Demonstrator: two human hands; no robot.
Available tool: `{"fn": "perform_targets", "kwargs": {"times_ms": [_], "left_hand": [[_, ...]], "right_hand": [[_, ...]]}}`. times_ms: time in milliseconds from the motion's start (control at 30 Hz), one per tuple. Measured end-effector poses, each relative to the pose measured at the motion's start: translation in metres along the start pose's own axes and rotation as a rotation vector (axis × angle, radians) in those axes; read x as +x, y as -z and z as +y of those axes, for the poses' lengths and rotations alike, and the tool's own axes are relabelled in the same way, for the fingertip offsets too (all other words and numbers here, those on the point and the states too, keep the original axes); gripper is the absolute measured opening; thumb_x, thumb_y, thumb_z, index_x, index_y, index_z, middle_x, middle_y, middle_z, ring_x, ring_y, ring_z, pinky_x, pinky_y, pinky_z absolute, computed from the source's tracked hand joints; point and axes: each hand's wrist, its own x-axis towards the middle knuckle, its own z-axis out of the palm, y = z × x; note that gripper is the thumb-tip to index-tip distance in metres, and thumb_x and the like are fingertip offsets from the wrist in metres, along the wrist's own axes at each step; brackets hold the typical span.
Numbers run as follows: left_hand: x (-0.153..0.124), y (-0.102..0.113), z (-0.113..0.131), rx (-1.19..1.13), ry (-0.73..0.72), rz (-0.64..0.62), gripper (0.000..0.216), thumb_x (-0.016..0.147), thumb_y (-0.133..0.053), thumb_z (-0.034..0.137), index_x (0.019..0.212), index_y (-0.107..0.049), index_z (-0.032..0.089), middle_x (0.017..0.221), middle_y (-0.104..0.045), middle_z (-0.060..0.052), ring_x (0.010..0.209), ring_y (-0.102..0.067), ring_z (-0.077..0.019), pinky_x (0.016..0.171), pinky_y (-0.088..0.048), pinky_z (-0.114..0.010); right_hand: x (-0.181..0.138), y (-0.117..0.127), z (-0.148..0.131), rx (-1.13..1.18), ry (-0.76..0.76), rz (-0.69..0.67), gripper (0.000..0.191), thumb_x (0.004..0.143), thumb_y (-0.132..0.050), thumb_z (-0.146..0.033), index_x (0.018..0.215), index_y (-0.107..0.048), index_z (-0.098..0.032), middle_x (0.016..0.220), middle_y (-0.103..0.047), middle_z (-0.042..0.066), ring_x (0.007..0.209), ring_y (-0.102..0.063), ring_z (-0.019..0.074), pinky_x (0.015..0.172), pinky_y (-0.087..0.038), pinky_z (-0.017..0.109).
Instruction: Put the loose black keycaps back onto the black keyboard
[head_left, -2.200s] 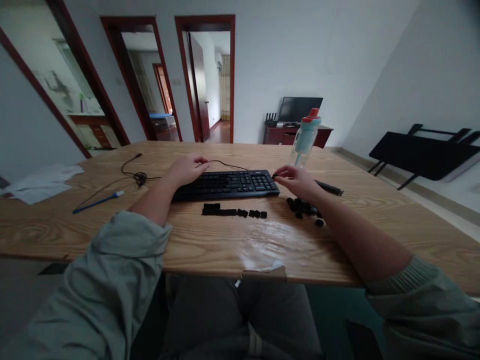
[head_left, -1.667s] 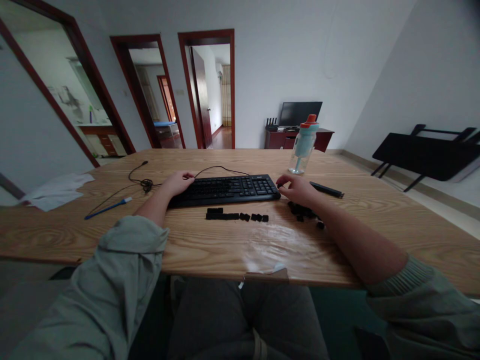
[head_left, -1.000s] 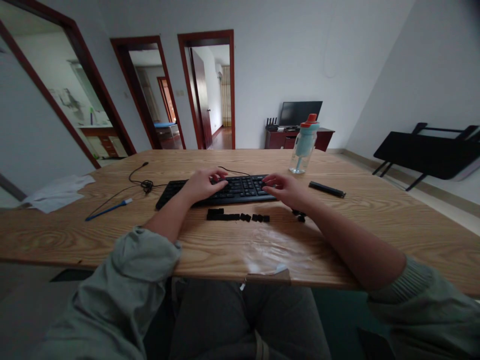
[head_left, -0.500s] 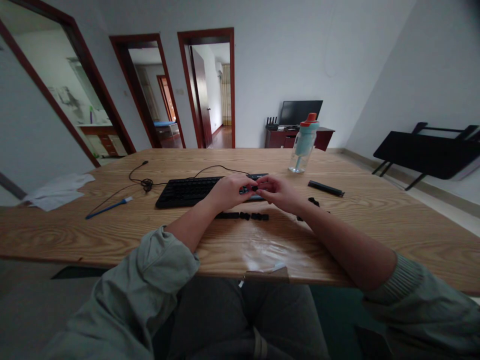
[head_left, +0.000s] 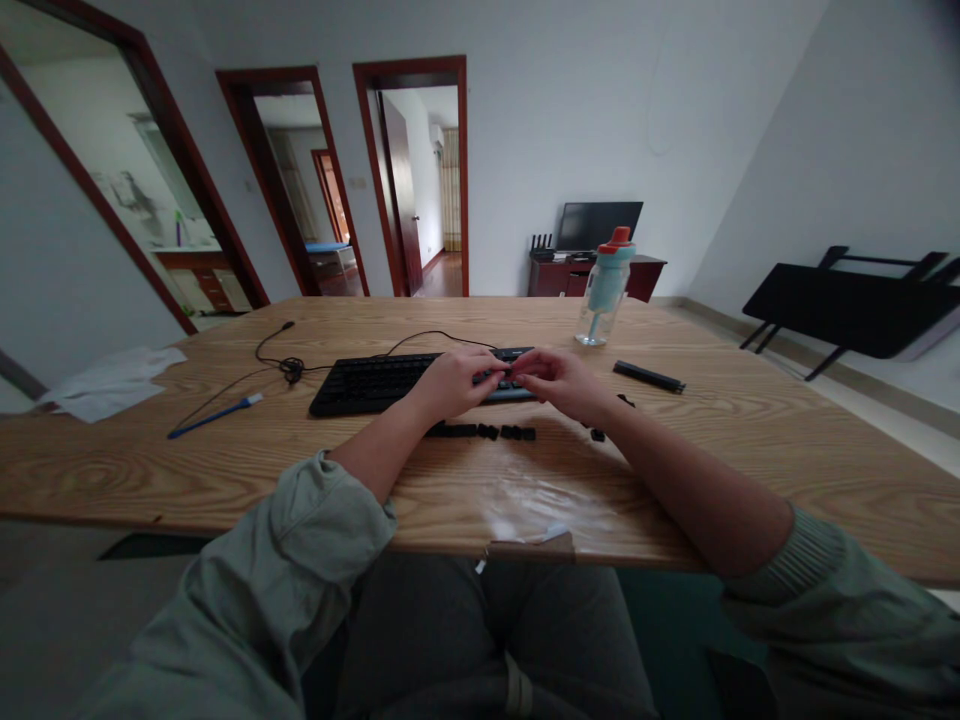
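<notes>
A black keyboard (head_left: 375, 381) lies on the wooden table (head_left: 225, 470). My left hand (head_left: 450, 381) and my right hand (head_left: 559, 381) meet over its right end, fingertips pinched together and almost touching. What they pinch is too small to make out. A row of loose black keycaps (head_left: 484, 431) lies just in front of the keyboard, below my hands. A few more keycaps (head_left: 598, 434) sit by my right wrist.
A clear bottle with a red cap (head_left: 604, 287) stands behind my right hand. A thin black bar (head_left: 649, 376) lies to the right. The keyboard cable (head_left: 285, 365), a blue pen (head_left: 214, 414) and white paper (head_left: 112, 382) are at the left.
Both hands came in from the keyboard's two ends and now meet over its right part. The pile of keycaps at the right is mostly hidden by my right arm.
</notes>
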Motion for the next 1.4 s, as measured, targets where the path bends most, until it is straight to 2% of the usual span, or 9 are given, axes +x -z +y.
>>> {"fn": "perform_targets", "kwargs": {"times_ms": [133, 233, 367, 500, 833, 1000, 1133, 1233, 1400], "left_hand": [[0.001, 0.002, 0.002, 0.018, 0.024, 0.028, 0.025, 0.092, -0.055, 0.026, 0.105, -0.073, 0.016, 0.099, -0.075, -0.009, 0.093, -0.068, -0.0211, 0.086, -0.051, -0.034], [0.0, 0.006, 0.002, 0.027, 0.084, 0.078, 0.025, 0.092, -0.055, 0.028, 0.106, -0.073, 0.017, 0.102, -0.075, -0.008, 0.095, -0.068, -0.0208, 0.088, -0.05, -0.034], [-0.002, 0.01, 0.0, 0.076, 0.203, 0.119, 0.026, 0.092, -0.055, 0.032, 0.103, -0.073, 0.017, 0.095, -0.075, -0.007, 0.086, -0.067, -0.0202, 0.081, -0.05, -0.034], [-0.003, 0.011, -0.002, 0.081, 0.253, 0.094, 0.026, 0.092, -0.054, 0.034, 0.098, -0.073, 0.018, 0.088, -0.074, -0.006, 0.079, -0.065, -0.0195, 0.075, -0.049, -0.033], [-0.003, 0.016, -0.016, -0.062, 0.419, 0.15, 0.025, 0.084, -0.061, 0.039, 0.082, -0.072, 0.017, 0.076, -0.072, -0.005, 0.068, -0.063, -0.0166, 0.065, -0.048, -0.029], [0.004, 0.015, -0.026, -0.103, 0.426, 0.066, 0.019, 0.077, -0.067, 0.035, 0.069, -0.067, 0.018, 0.066, -0.068, -0.002, 0.059, -0.058, -0.0141, 0.059, -0.044, -0.027], [0.028, 0.007, -0.034, -0.139, 0.433, -0.009, 0.014, 0.073, -0.07, 0.029, 0.066, -0.066, 0.018, 0.064, -0.067, -0.002, 0.059, -0.058, -0.0142, 0.057, -0.043, -0.027], [0.045, -0.002, -0.026, -0.26, 0.416, -0.026, 0.012, 0.074, -0.07, 0.027, 0.069, -0.067, 0.016, 0.068, -0.069, -0.003, 0.062, -0.06, -0.0147, 0.06, -0.046, -0.027], [0.05, -0.015, 0.004, -0.479, 0.333, 0.039, 0.015, 0.077, -0.071, 0.028, 0.081, -0.063, 0.016, 0.074, -0.07, -0.004, 0.068, -0.065, -0.0154, 0.064, -0.049, -0.027]], "right_hand": [[0.001, 0.005, -0.003, -0.006, -0.009, 0.066, 0.034, 0.073, -0.075, -0.043, 0.096, -0.068, -0.019, 0.086, -0.071, 0.006, 0.068, -0.061, 0.0148, 0.052, -0.045, 0.026], [0.002, 0.018, -0.004, -0.024, -0.011, 0.226, 0.036, 0.072, -0.076, -0.044, 0.095, -0.068, -0.019, 0.089, -0.071, 0.007, 0.064, -0.056, 0.013, 0.05, -0.041, 0.025], [0.003, 0.037, -0.004, -0.011, -0.052, 0.416, 0.032, 0.07, -0.073, -0.041, 0.091, -0.067, -0.017, 0.085, -0.07, 0.006, 0.054, -0.047, 0.0094, 0.047, -0.036, 0.025], [0.004, 0.046, -0.003, 0.006, -0.074, 0.488, 0.031, 0.068, -0.071, -0.037, 0.091, -0.066, -0.017, 0.082, -0.07, 0.006, 0.053, -0.046, 0.0097, 0.046, -0.035, 0.025], [0.006, 0.047, 0.008, -0.145, -0.005, 0.422, 0.031, 0.072, -0.068, -0.039, 0.093, -0.066, -0.017, 0.08, -0.07, 0.007, 0.062, -0.055, 0.0145, 0.051, -0.039, 0.028], [0.006, 0.05, 0.002, -0.196, 0.038, 0.39, 0.029, 0.075, -0.067, -0.039, 0.094, -0.067, -0.018, 0.078, -0.07, 0.007, 0.063, -0.057, 0.0159, 0.055, -0.043, 0.03], [0.003, 0.056, 0.002, -0.285, 0.073, 0.403, 0.028, 0.078, -0.067, -0.04, 0.095, -0.067, -0.018, 0.079, -0.071, 0.008, 0.063, -0.058, 0.0167, 0.057, -0.046, 0.031], [0.001, 0.054, 0.005, -0.377, 0.099, 0.352, 0.03, 0.08, -0.067, -0.04, 0.101, -0.068, -0.018, 0.087, -0.072, 0.007, 0.06, -0.056, 0.0146, 0.057, -0.046, 0.031], [0.002, 0.026, 0.007, -0.353, 0.128, 0.119, 0.035, 0.085, -0.065, -0.035, 0.118, -0.067, -0.021, 0.099, -0.074, 0.007, 0.065, -0.061, 0.015, 0.058, -0.047, 0.029]]}}
